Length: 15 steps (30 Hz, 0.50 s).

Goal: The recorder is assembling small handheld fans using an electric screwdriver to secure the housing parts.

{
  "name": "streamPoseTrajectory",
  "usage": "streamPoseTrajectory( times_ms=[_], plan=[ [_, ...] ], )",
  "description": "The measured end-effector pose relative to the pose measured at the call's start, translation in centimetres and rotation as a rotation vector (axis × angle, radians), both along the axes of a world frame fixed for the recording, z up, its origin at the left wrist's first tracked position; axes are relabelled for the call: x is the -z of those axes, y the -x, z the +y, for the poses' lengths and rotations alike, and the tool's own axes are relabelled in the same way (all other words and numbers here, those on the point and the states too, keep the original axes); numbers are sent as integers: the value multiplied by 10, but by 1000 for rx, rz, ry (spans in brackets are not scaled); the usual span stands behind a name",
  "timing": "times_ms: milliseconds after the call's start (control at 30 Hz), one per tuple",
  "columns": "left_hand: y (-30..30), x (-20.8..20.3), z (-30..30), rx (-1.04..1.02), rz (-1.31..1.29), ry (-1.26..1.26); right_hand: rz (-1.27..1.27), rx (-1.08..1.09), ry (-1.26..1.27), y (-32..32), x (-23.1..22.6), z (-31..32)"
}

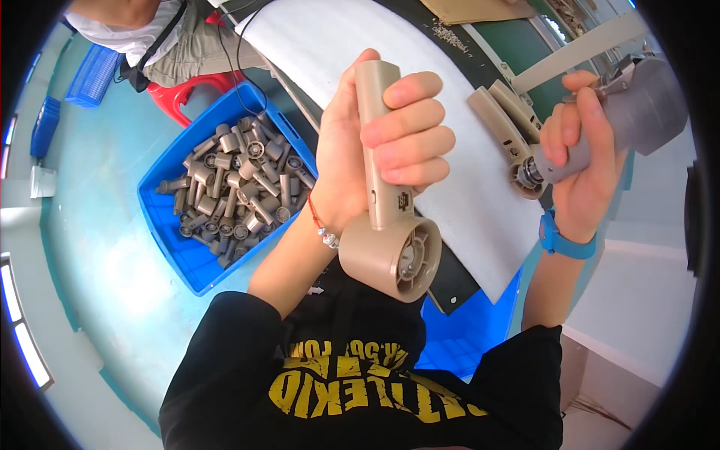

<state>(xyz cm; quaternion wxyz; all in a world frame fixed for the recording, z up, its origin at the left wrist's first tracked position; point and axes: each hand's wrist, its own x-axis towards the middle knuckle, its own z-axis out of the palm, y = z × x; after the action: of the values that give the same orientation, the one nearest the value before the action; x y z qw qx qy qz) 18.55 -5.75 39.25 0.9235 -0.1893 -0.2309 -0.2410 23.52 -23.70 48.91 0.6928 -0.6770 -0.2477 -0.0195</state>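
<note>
My left hand (409, 131) is wrapped round the handle of a beige handheld fan body (371, 255). Its round housing points down toward me, with spokes and a small hub showing inside. At the right, my right hand (577, 150) grips a grey power screwdriver (649, 105). The tool's tip points left, beside more beige fan parts (495, 127) that lie on the white table surface (450, 202). A blue band circles my right wrist, and a beaded red cord is on my left wrist.
To the left, a blue crate (161, 217) on the floor holds many beige fan bodies. A person sits on a red stool (176, 97) at the far left. Another blue bin (472, 330) stands below the table's near edge. Cardboard (476, 9) lies at the back.
</note>
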Motion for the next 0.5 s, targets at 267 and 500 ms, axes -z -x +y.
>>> streamPoseTrajectory(
  times_ms=[267,500],
  plan=[
    [-8,-5,-12,27,-304,34,-65,5,216,-3,10,-1],
    [-11,-3,-22,118,-380,173,-31,55,265,1,11,13]
  ],
)
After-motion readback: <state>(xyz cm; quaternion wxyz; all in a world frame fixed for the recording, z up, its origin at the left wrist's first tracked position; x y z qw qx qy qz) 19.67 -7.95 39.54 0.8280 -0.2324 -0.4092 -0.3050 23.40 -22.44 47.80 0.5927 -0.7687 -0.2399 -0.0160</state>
